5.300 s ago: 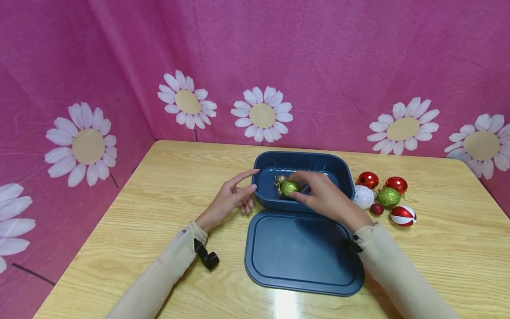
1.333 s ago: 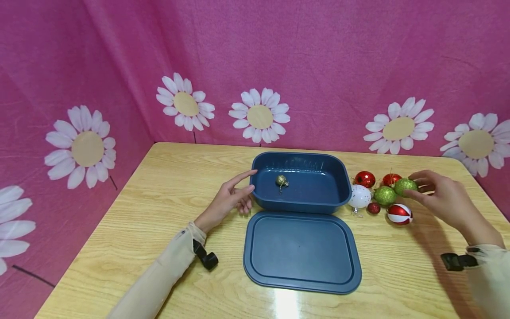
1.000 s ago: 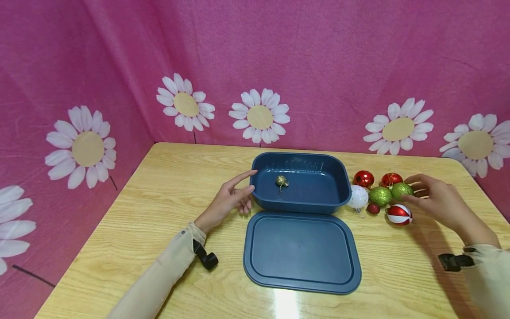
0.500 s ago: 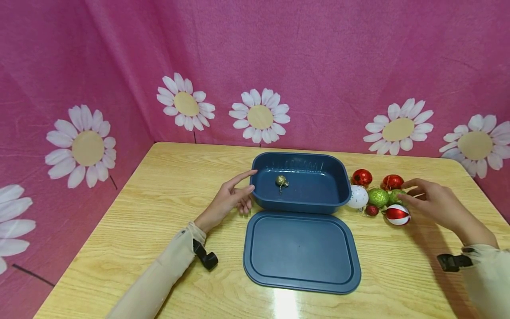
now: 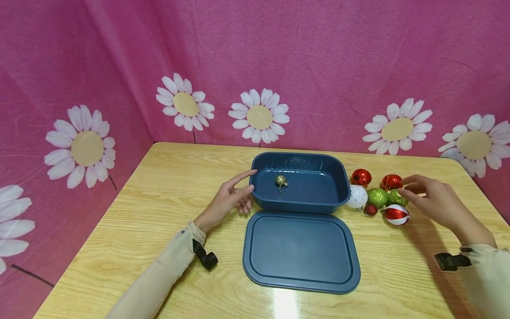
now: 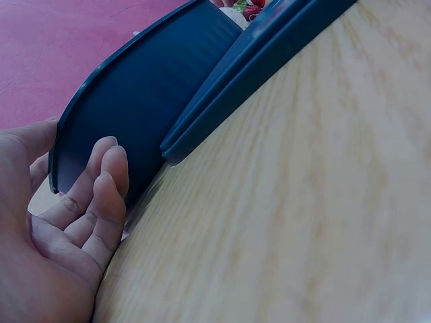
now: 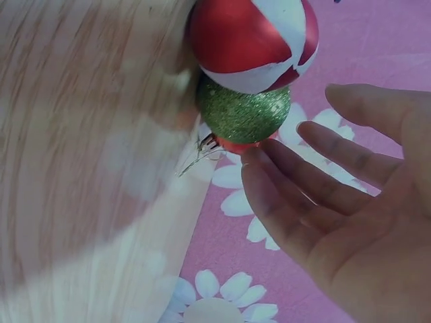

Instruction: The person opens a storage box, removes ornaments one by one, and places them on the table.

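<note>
At the left end of the dark blue box (image 5: 299, 206), my left hand (image 5: 228, 199) has its fingertips at the rim, fingers loosely bent. Inside the box lies a small gold glitter bauble (image 5: 280, 180). My right hand (image 5: 434, 201) is beside a green glitter bauble (image 5: 397, 197), its fingers spread and relaxed around nothing. A second green bauble (image 5: 376, 197) touches the first on its left. In the right wrist view, the fingertips come close to the green bauble (image 7: 246, 114); whether they touch it I cannot tell.
A blue lid (image 5: 300, 252) lies flat in front of the box. Around the green baubles sit two shiny red baubles (image 5: 361, 177), a speckled white bauble (image 5: 357, 196), a small dark red bauble (image 5: 370, 209) and a red-and-white bauble (image 5: 396, 214). A pink flowered cloth hangs behind.
My right hand has carried a green bauble out of the box to the right-hand cluster and let go of it there. The baubles have shifted slightly left. My left hand has stayed put.
</note>
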`<control>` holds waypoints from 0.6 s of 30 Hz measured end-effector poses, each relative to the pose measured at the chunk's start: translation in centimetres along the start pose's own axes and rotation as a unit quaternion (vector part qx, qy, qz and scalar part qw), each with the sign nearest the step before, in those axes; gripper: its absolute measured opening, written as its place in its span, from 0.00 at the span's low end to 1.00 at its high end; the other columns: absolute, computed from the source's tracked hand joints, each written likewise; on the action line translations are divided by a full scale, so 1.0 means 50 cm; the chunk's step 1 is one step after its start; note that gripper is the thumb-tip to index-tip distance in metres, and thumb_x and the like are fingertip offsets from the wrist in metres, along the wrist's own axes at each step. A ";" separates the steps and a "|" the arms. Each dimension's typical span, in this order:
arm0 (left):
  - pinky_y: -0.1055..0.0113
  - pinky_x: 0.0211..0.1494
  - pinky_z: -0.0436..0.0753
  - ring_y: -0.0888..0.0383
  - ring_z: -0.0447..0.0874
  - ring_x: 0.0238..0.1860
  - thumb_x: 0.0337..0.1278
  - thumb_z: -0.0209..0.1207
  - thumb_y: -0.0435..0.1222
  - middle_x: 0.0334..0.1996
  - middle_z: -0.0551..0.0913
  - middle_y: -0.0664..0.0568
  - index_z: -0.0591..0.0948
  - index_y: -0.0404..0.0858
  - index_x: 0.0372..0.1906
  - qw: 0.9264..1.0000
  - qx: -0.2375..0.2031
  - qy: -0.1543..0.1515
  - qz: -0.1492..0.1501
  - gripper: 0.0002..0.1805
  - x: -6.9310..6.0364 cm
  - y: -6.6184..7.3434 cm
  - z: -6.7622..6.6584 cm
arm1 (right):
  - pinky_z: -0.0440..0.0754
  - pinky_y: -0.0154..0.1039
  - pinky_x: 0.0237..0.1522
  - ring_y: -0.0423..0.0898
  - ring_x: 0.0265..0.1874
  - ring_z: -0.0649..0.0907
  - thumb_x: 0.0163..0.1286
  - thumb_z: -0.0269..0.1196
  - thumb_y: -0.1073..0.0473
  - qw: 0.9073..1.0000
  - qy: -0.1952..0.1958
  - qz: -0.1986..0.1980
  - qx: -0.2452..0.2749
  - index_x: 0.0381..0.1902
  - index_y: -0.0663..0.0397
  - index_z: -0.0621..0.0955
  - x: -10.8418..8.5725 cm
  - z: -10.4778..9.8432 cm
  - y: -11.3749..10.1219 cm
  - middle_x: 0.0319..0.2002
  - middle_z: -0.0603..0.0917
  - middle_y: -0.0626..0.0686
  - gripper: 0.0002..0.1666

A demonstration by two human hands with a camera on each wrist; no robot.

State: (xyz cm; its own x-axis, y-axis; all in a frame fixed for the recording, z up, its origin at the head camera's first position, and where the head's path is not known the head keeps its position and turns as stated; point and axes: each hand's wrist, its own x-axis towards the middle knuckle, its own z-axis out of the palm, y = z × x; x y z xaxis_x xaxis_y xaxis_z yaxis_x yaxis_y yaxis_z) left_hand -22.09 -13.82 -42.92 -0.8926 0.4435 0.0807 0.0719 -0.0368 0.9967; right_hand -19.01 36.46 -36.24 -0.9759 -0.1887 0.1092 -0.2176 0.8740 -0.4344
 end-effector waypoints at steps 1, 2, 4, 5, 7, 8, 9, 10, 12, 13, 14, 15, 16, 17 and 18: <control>0.67 0.25 0.80 0.54 0.80 0.20 0.75 0.53 0.40 0.23 0.81 0.37 0.66 0.48 0.75 1.000 0.000 -0.001 0.000 0.27 0.000 0.000 0.000 | 0.79 0.42 0.32 0.66 0.43 0.84 0.73 0.63 0.54 1.000 0.003 -0.001 0.000 0.53 0.65 0.79 0.000 0.000 -0.003 0.45 0.85 0.69 0.21; 0.67 0.25 0.80 0.54 0.80 0.20 0.75 0.53 0.40 0.23 0.81 0.37 0.65 0.48 0.75 1.000 0.000 -0.001 0.000 0.27 0.000 0.000 0.000 | 0.80 0.44 0.33 0.67 0.43 0.84 0.73 0.63 0.53 1.000 0.004 0.000 0.001 0.53 0.65 0.79 -0.001 0.000 -0.006 0.46 0.84 0.69 0.21; 0.67 0.25 0.81 0.54 0.80 0.20 0.75 0.53 0.40 0.23 0.81 0.37 0.65 0.48 0.75 1.000 0.002 -0.004 0.000 0.28 0.000 0.001 -0.001 | 0.81 0.48 0.34 0.67 0.44 0.84 0.73 0.62 0.53 1.000 0.010 -0.002 0.002 0.53 0.65 0.79 -0.001 0.000 -0.013 0.47 0.84 0.69 0.21; 0.67 0.25 0.81 0.54 0.80 0.20 0.75 0.53 0.40 0.22 0.82 0.38 0.65 0.48 0.75 1.000 0.003 -0.004 0.000 0.28 0.000 0.002 -0.002 | 0.81 0.49 0.34 0.67 0.44 0.83 0.73 0.62 0.53 1.000 0.013 -0.004 0.002 0.53 0.65 0.79 -0.001 0.000 -0.017 0.47 0.84 0.69 0.20; 0.67 0.25 0.81 0.53 0.80 0.20 0.75 0.53 0.41 0.22 0.82 0.39 0.66 0.50 0.75 1.000 0.005 -0.003 0.000 0.27 0.001 0.002 -0.003 | 0.81 0.50 0.35 0.67 0.44 0.83 0.73 0.63 0.53 1.000 0.020 -0.008 0.002 0.53 0.65 0.79 0.001 0.002 -0.025 0.47 0.84 0.69 0.21; 0.67 0.25 0.81 0.54 0.80 0.20 0.75 0.54 0.41 0.22 0.82 0.39 0.66 0.51 0.75 1.000 0.006 -0.002 0.000 0.27 0.001 0.003 -0.004 | 0.82 0.50 0.35 0.67 0.44 0.84 0.73 0.63 0.53 1.000 0.024 -0.011 0.001 0.53 0.65 0.79 0.001 0.004 -0.030 0.47 0.84 0.69 0.21; 0.67 0.25 0.81 0.54 0.80 0.20 0.75 0.54 0.41 0.22 0.82 0.39 0.66 0.51 0.75 1.000 0.006 -0.001 0.000 0.27 0.001 0.003 -0.004 | 0.82 0.51 0.35 0.67 0.43 0.84 0.73 0.63 0.54 1.000 0.027 -0.015 0.004 0.53 0.65 0.79 0.003 0.005 -0.035 0.47 0.84 0.69 0.20; 0.66 0.25 0.82 0.54 0.80 0.20 0.75 0.54 0.41 0.22 0.82 0.39 0.67 0.52 0.74 1.000 0.005 -0.001 0.001 0.27 0.000 0.003 -0.005 | 0.83 0.52 0.36 0.67 0.43 0.84 0.73 0.63 0.54 0.999 0.029 -0.018 0.006 0.53 0.66 0.79 0.004 0.007 -0.039 0.47 0.84 0.69 0.20; 0.66 0.25 0.82 0.54 0.80 0.20 0.75 0.54 0.42 0.22 0.82 0.39 0.67 0.52 0.74 1.000 0.003 -0.001 0.002 0.27 0.001 0.002 -0.006 | 0.85 0.55 0.38 0.66 0.43 0.84 0.72 0.64 0.56 0.999 0.036 -0.021 0.009 0.54 0.66 0.79 0.006 0.009 -0.048 0.47 0.84 0.69 0.20; 0.66 0.25 0.82 0.54 0.80 0.20 0.75 0.54 0.42 0.22 0.82 0.39 0.67 0.52 0.74 1.000 0.002 -0.002 0.002 0.27 0.001 0.002 -0.005 | 0.85 0.56 0.39 0.66 0.43 0.84 0.71 0.64 0.57 0.999 0.039 -0.022 0.011 0.53 0.67 0.79 0.006 0.010 -0.052 0.47 0.84 0.69 0.20; 0.66 0.25 0.82 0.54 0.80 0.20 0.75 0.54 0.42 0.23 0.82 0.39 0.67 0.52 0.74 1.000 0.001 -0.002 0.001 0.27 0.001 0.001 -0.005 | 0.84 0.56 0.40 0.65 0.43 0.84 0.71 0.65 0.58 0.999 0.041 -0.024 0.012 0.53 0.67 0.80 0.006 0.010 -0.056 0.46 0.84 0.68 0.19; 0.65 0.25 0.82 0.54 0.80 0.20 0.75 0.54 0.42 0.23 0.82 0.39 0.66 0.51 0.75 1.000 0.000 -0.003 0.000 0.27 0.001 0.001 -0.004 | 0.84 0.55 0.41 0.64 0.43 0.84 0.70 0.65 0.59 0.999 0.044 -0.027 0.013 0.53 0.67 0.80 0.005 0.011 -0.060 0.46 0.85 0.68 0.19; 0.65 0.25 0.82 0.54 0.80 0.21 0.75 0.54 0.42 0.23 0.83 0.39 0.66 0.51 0.75 1.000 0.000 -0.004 -0.001 0.27 0.001 0.000 -0.004 | 0.84 0.53 0.40 0.63 0.42 0.84 0.70 0.65 0.60 0.998 0.047 -0.031 0.013 0.52 0.67 0.80 0.005 0.011 -0.063 0.46 0.85 0.67 0.18; 0.65 0.25 0.82 0.53 0.80 0.21 0.75 0.54 0.42 0.23 0.83 0.39 0.66 0.50 0.75 1.000 -0.001 -0.004 -0.001 0.27 0.001 -0.001 -0.002 | 0.85 0.48 0.39 0.61 0.42 0.84 0.70 0.66 0.60 0.998 0.050 -0.035 0.011 0.52 0.66 0.81 0.005 0.012 -0.066 0.45 0.85 0.65 0.17; 0.65 0.25 0.82 0.53 0.80 0.21 0.75 0.54 0.42 0.23 0.83 0.39 0.66 0.50 0.75 1.000 -0.001 -0.004 -0.001 0.28 0.002 -0.001 -0.001 | 0.86 0.43 0.38 0.60 0.42 0.84 0.69 0.66 0.61 0.998 0.051 -0.039 0.011 0.51 0.66 0.81 0.004 0.012 -0.069 0.45 0.86 0.65 0.17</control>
State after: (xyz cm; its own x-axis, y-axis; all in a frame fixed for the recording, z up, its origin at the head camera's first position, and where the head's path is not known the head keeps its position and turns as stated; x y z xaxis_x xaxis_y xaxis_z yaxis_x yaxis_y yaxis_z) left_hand -22.20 -13.84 -42.96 -0.8894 0.4504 0.0780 0.0689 -0.0366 0.9970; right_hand -18.46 33.13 -35.25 -0.9500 -0.2073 0.2335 -0.2934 0.8484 -0.4405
